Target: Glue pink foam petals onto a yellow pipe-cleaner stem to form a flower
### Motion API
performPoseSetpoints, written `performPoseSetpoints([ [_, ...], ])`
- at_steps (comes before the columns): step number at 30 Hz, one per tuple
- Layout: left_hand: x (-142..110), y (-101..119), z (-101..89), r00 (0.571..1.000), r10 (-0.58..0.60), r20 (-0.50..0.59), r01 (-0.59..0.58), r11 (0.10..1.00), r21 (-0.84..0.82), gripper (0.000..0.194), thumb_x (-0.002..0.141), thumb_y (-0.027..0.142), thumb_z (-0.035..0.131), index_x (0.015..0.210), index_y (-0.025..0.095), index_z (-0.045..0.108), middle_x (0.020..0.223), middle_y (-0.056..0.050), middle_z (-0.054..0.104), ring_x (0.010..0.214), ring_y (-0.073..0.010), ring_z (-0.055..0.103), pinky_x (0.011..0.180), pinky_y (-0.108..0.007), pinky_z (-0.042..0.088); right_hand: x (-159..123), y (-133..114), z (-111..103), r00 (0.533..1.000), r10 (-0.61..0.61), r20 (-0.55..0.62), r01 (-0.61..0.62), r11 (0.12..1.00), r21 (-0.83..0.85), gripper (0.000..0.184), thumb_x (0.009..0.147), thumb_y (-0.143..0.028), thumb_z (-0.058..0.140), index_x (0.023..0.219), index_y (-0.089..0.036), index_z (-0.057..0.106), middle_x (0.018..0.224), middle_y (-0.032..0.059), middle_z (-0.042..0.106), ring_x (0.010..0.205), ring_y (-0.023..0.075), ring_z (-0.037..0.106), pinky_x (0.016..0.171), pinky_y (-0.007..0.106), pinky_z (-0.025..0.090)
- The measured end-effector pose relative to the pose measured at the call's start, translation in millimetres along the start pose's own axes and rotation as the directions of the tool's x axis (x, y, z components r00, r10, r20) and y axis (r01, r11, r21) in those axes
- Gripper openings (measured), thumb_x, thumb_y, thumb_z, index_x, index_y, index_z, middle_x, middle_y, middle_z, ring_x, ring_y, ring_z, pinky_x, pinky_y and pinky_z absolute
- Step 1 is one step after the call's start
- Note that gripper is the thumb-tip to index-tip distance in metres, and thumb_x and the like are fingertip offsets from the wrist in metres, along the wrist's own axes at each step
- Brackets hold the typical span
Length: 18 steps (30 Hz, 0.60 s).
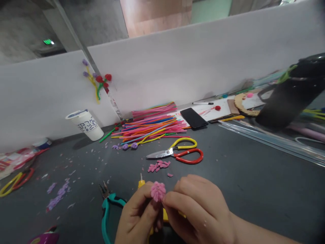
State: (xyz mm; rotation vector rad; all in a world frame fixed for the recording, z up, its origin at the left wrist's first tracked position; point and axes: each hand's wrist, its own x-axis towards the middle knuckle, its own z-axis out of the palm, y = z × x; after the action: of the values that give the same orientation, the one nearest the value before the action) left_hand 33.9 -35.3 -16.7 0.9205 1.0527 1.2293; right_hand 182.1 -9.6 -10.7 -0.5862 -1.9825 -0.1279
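Between the thumb and fingers of my left hand (pixel 142 213) is a small pink pipe-cleaner flower (pixel 158 191). My right hand (pixel 200 206) is closed, its thumb and forefinger pinching at the flower's right edge. Beneath both hands lies a yellow glue gun (pixel 141 183), mostly hidden, its thin tip pointing away. Short cut pink pieces (pixel 158 165) are scattered just beyond my fingers. Behind them rest open-bladed scissors (pixel 175 151) with one yellow and one red handle. Teal-handled pliers (pixel 106 210) lie left of my left hand.
A pile of coloured pipe cleaners (pixel 152 127), a phone (pixel 194 117) and a white cup (pixel 86 124) stand along the back panel. A black jug (pixel 286 95) and clear sticks (pixel 274 140) are at right. Purple scraps (pixel 59 195) and more scissors (pixel 16 183) lie left.
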Motion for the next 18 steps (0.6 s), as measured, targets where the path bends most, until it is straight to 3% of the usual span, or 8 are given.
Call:
performPoseSetpoints([
  [5,-1.0,3.4,1.6,0.989,0.145,-0.028,-0.14,0.981,0.135,0.024,0.065,0.048,0.077,0.069,0.024,0.075,0.06,0.003,0.053,0.049,-0.0083,0.043,0.046,-0.018,0.035,-1.8,-0.2,0.5,1.0,0.009,-0.018,-0.009,1.0,-0.011,0.013,0.086,-0.009,0.051,0.078,-0.012,0.061,0.055,0.0021,0.059,0.048,0.0128,0.046,0.046,0.026,0.036],
  [10,-2.6,3.9,2.6,0.934,0.354,-0.042,-0.328,0.9,0.287,0.017,0.071,0.045,0.073,0.072,0.029,0.077,0.067,0.0,0.059,0.061,-0.0147,0.05,0.06,-0.022,0.043,-2.3,-2.0,3.1,0.999,0.038,-0.009,-0.038,0.999,-0.003,0.011,0.084,-0.007,0.052,0.078,-0.012,0.061,0.055,0.0011,0.058,0.047,0.0125,0.045,0.045,0.026,0.034],
  [18,-2.4,0.6,-1.5,0.911,0.412,-0.018,-0.385,0.866,0.317,0.014,0.076,0.041,0.07,0.07,0.028,0.075,0.069,-0.001,0.06,0.062,-0.0161,0.052,0.065,-0.024,0.044,-4.0,-0.6,2.5,1.0,0.001,-0.026,-0.001,1.0,-0.018,0.008,0.083,-0.008,0.053,0.08,-0.013,0.058,0.053,0.0002,0.056,0.046,0.0128,0.042,0.045,0.027,0.033],
])
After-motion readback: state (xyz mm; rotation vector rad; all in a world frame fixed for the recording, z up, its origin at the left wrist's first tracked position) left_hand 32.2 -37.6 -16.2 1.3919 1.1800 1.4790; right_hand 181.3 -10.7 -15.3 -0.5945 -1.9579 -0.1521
